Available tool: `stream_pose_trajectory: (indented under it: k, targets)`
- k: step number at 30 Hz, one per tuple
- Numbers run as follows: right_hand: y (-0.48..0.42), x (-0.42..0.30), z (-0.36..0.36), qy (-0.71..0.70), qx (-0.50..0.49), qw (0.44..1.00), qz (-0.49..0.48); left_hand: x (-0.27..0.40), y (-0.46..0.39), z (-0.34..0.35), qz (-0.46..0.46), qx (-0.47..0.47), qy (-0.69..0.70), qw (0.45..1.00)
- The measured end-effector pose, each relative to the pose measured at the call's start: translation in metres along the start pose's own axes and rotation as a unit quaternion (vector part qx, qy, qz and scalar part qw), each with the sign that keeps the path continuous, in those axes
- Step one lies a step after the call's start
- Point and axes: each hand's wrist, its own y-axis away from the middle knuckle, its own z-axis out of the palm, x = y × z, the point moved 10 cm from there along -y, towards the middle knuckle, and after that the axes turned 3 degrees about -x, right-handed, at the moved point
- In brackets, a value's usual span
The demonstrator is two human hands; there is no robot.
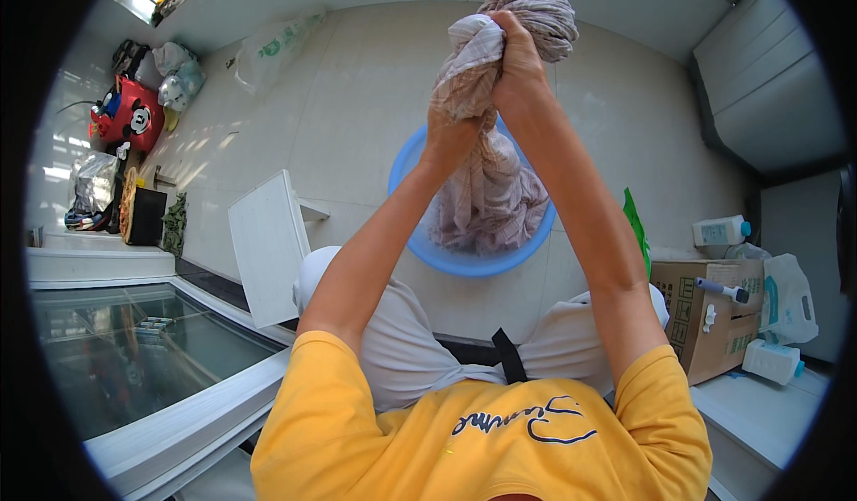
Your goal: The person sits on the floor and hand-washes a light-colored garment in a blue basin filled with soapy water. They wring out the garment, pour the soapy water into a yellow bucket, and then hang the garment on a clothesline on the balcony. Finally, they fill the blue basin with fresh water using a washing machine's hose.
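A wet, pale pink checked cloth (pixel 495 180) hangs twisted from my two hands over a blue plastic basin (pixel 482 267). My left hand (pixel 452 136) grips it just above the basin's far side. Higher up and to the right, my right hand (pixel 521 63) is closed around another part. Beyond the right hand the fabric bunches into a thick wrinkled bundle, and a lighter fold bulges between the hands. The lower end lies in the basin among whitish suds. Most of my left fingers are hidden by the fabric.
Left of the basin stands a small white stool (pixel 268 250). A cardboard box (pixel 710 313) at the right carries a brush (pixel 722 289), with white plastic bottles (pixel 770 360) around it. A clear plastic bag (pixel 274 52) and a red bag (pixel 137 116) lie farther left.
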Motion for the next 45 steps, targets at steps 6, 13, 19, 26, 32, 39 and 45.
stream_pose_trajectory:
  k: [6, 13, 19, 26, 32, 39, 45]
  targets:
    - [0.018, -0.014, 0.003, -0.060, -0.008, 0.998, 0.005, -0.014, 0.034, 0.035, -0.168, -0.205, 0.098, 0.959]
    - [0.059, -0.012, 0.055, -0.149, -0.116, 0.977, 0.102, -0.120, 0.068, 0.046, -0.109, -0.232, -0.113, 0.960]
    - [0.102, -0.011, 0.097, -0.245, -0.241, 0.923, 0.173, -0.079, 0.050, 0.073, -0.072, -0.167, -0.044, 0.982]
    - [0.084, -0.107, 0.080, -0.158, -0.292, 0.939, -0.088, -0.051, 0.022, -0.003, -0.186, 0.053, 0.442, 0.876]
    - [0.038, -0.087, -0.061, -0.168, -0.151, 0.973, -0.047, 0.012, 0.002, -0.053, -0.130, 0.076, 0.382, 0.912]
    - [0.103, 0.119, -0.125, -0.218, 0.131, 0.923, 0.287, 0.020, -0.010, -0.078, 0.013, -0.017, 0.176, 0.984]
    - [0.095, 0.116, -0.100, -0.274, -0.039, 0.951, 0.139, 0.050, 0.027, -0.045, 0.135, -0.051, -0.368, 0.918]
